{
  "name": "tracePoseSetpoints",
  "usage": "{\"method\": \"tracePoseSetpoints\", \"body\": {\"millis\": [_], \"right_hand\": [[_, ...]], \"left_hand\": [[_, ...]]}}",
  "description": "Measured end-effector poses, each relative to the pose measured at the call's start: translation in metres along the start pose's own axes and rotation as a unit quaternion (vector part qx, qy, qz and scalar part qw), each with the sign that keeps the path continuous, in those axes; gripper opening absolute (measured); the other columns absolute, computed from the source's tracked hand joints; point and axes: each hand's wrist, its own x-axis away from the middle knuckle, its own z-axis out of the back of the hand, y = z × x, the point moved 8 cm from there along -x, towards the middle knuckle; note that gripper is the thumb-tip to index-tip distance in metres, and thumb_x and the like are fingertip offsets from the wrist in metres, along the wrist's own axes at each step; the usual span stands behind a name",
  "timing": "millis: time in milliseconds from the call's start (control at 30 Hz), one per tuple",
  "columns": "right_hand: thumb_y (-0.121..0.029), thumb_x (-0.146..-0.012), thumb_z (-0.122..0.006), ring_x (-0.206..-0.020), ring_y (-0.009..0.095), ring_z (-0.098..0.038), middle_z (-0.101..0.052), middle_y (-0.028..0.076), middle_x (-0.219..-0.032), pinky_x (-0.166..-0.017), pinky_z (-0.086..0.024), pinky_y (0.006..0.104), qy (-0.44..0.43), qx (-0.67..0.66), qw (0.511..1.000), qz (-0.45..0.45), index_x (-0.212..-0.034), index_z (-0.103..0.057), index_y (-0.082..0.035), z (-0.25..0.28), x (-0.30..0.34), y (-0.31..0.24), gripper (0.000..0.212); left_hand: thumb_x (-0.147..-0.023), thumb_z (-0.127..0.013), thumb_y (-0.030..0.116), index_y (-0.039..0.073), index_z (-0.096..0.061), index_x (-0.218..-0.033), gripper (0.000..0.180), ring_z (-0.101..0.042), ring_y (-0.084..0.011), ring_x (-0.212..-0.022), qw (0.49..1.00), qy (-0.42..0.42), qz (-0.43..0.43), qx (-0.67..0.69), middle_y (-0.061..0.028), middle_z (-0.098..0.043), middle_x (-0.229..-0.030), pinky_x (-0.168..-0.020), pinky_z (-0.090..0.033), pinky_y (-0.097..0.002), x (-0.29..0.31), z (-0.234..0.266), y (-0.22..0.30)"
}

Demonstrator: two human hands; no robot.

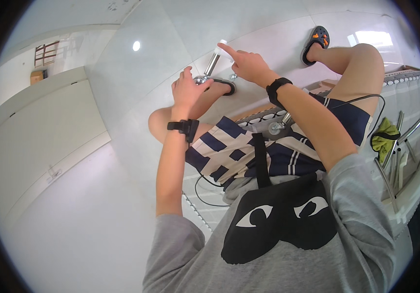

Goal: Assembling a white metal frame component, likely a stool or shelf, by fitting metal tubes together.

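Observation:
A short chrome tube [213, 64] slants upward in front of me, with a round, shiny metal base at its lower end. My left hand [187, 90] has its thumb and fingers curved about that base. At the tube's upper end is a white piece [221, 48]. Across it lies the outstretched index finger of my right hand [251, 66], whose other fingers curl inward; the thumb is mostly hidden. Just below those curled fingers shows a small shiny metal part [233, 77]; whether they hold it is unclear. A metal cylinder with a round end [277, 127] rests by my lap.
At the right, several metal tubes [394, 168] lie beside a green cloth [385, 139]. A board with a patterned edge [259, 116] runs behind my legs. Black cables loop past my shorts. A long pale cabinet [44, 136] stands on the left, beyond the glossy floor [122, 190].

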Motion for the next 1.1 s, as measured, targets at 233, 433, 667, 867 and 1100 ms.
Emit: {"method": "tracePoseSetpoints", "body": {"millis": [233, 433, 667, 867, 1100], "right_hand": [[-0.010, -0.085, -0.056, -0.078, 0.032, -0.068, -0.066, 0.013, -0.091, -0.067, -0.054, 0.0437, -0.007, 0.008, 1.000, -0.011, -0.154, -0.026, -0.033, -0.004, 0.003, -0.002, 0.078], [-0.011, -0.084, -0.056, -0.073, 0.033, -0.068, -0.068, 0.013, -0.090, -0.064, -0.055, 0.0448, 0.020, 0.009, 1.000, 0.016, -0.153, -0.028, -0.033, -0.006, 0.000, -0.009, 0.078], [-0.009, -0.083, -0.055, -0.077, 0.035, -0.067, -0.067, 0.014, -0.092, -0.068, -0.055, 0.0467, 0.024, -0.004, 1.000, 0.013, -0.154, -0.026, -0.033, 0.002, 0.007, -0.004, 0.081], [-0.009, -0.083, -0.055, -0.076, 0.036, -0.067, -0.067, 0.014, -0.092, -0.069, -0.054, 0.0458, 0.010, 0.004, 1.000, 0.002, -0.154, -0.027, -0.033, -0.009, 0.009, -0.002, 0.080], [-0.010, -0.084, -0.056, -0.076, 0.032, -0.067, -0.066, 0.012, -0.090, -0.067, -0.054, 0.0447, 0.012, -0.004, 1.000, 0.012, -0.153, -0.029, -0.032, -0.002, 0.003, -0.009, 0.076]], "left_hand": [[-0.079, -0.075, 0.051, 0.002, -0.059, -0.124, 0.069, -0.066, -0.0280, -0.103, 0.989, -0.081, 0.008, 0.123, -0.0145, -0.067, -0.116, -0.097, -0.042, -0.0387, -0.004, -0.002, -0.015], [-0.079, -0.074, 0.043, 0.003, -0.066, -0.098, 0.044, -0.065, -0.0274, -0.091, 0.996, 0.022, -0.087, 0.023, -0.0098, -0.067, -0.100, -0.091, -0.043, -0.0413, 0.005, -0.003, 0.005], [-0.079, -0.076, 0.039, 0.006, -0.062, -0.089, 0.037, -0.063, -0.0299, -0.086, 0.989, 0.098, -0.043, -0.105, -0.0102, -0.063, -0.091, -0.083, -0.043, -0.0448, 0.015, -0.010, 0.033], [-0.084, -0.072, 0.032, 0.001, -0.071, -0.094, 0.032, -0.066, -0.0318, -0.091, 0.999, -0.033, -0.039, -0.007, -0.0151, -0.070, -0.095, -0.084, -0.046, -0.0417, 0.013, -0.011, 0.015], [-0.087, -0.070, 0.033, -0.003, -0.068, -0.102, 0.039, -0.066, -0.0257, -0.079, 0.929, -0.179, 0.019, 0.322, -0.0127, -0.071, -0.088, -0.075, -0.052, -0.0344, -0.004, -0.036, -0.013]]}}
